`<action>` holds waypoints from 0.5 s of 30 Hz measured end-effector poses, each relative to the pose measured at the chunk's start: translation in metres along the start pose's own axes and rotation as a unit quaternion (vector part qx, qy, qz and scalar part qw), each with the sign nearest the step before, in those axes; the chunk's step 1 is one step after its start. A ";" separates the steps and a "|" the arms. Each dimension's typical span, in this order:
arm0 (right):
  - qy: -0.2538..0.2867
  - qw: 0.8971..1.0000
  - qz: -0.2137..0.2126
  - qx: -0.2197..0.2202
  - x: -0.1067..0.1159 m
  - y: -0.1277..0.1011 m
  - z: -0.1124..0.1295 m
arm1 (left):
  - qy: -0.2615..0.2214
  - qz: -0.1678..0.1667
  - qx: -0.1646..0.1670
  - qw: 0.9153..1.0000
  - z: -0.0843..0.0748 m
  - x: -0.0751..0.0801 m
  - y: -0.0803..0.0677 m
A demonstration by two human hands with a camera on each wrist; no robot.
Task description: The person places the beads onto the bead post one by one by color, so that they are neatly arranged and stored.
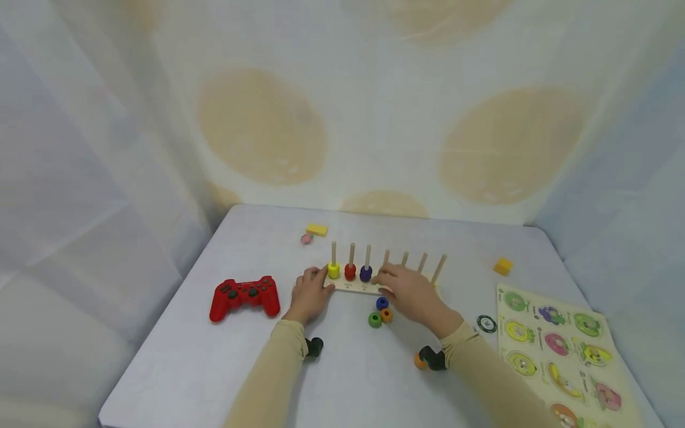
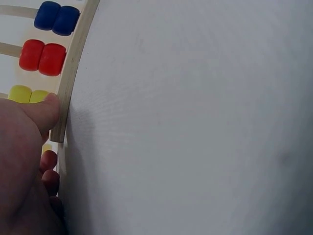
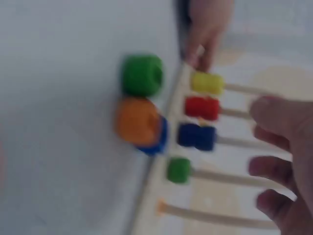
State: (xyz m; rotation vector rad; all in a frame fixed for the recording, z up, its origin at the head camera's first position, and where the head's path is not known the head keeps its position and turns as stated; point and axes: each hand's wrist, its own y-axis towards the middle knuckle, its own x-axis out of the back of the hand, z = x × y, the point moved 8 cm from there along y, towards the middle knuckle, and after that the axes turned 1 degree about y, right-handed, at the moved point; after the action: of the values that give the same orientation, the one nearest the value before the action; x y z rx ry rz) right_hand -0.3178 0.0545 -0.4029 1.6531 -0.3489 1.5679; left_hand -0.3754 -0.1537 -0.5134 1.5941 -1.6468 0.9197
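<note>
The bench (image 1: 214, 356) carries everything. At its right edge lies a puzzle board (image 1: 562, 356) with round picture pieces, its long side running from far to near.

Mid-bench stands the peg rack (image 1: 353, 286), a flat wooden base with its long axis running left to right across the view and its pegs pointing up, the right ones leaning slightly right. The three leftmost pegs hold yellow beads (image 1: 334, 270), red beads (image 1: 350, 271) and blue beads (image 1: 366, 273); the right wrist view shows a green bead (image 3: 179, 170) on the fourth peg.

A red gamepad (image 1: 244, 296) lies left of the rack, near it but not touching.

The left hand (image 1: 309, 294) pinches the rack's left end, thumb (image 2: 46, 111) pressed on the base edge by the yellow beads and fingers curled under the corner. The right hand (image 1: 409, 291) rests over the rack's middle and right part, fingers loosely spread above the pegs; I cannot tell if it holds anything. The rack thus lies between and under both hands.

Just in front of the rack, close together near the right hand, sit three loose beads: blue bead (image 1: 382, 303), orange bead (image 1: 386, 315), loose green bead (image 1: 375, 320).

Farther back are a yellow block (image 1: 317, 229) and a yellow cube (image 1: 502, 266).
</note>
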 end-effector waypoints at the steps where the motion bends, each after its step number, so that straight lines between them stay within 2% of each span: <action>1: 0.001 1.000 0.019 0.024 -0.010 -0.005 0.007 | 0.000 -0.001 0.000 1.000 0.000 0.000 0.000; 4: 0.003 0.994 0.085 0.063 -0.042 -0.020 0.020 | 0.000 0.000 -0.003 1.000 0.000 0.000 0.000; 7: -0.011 0.991 0.114 0.067 -0.063 -0.030 0.023 | -0.004 -0.001 -0.007 1.000 -0.002 0.000 -0.001; 11: -0.007 0.993 0.103 0.048 -0.067 -0.031 0.021 | -0.007 -0.004 -0.007 1.000 -0.002 0.002 -0.002; 13: 0.019 0.996 0.088 0.025 -0.059 -0.028 0.017 | -0.004 -0.004 -0.007 1.000 -0.001 0.002 -0.002; 15: 0.050 0.997 0.054 -0.003 -0.044 -0.023 0.012 | -0.003 -0.004 -0.007 1.000 -0.001 0.002 -0.001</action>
State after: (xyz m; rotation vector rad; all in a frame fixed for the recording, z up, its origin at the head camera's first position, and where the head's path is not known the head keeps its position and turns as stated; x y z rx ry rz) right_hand -0.3019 0.0464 -0.4505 1.5676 -0.3949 1.7215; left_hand -0.3746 -0.1543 -0.5110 1.5936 -1.6455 0.8981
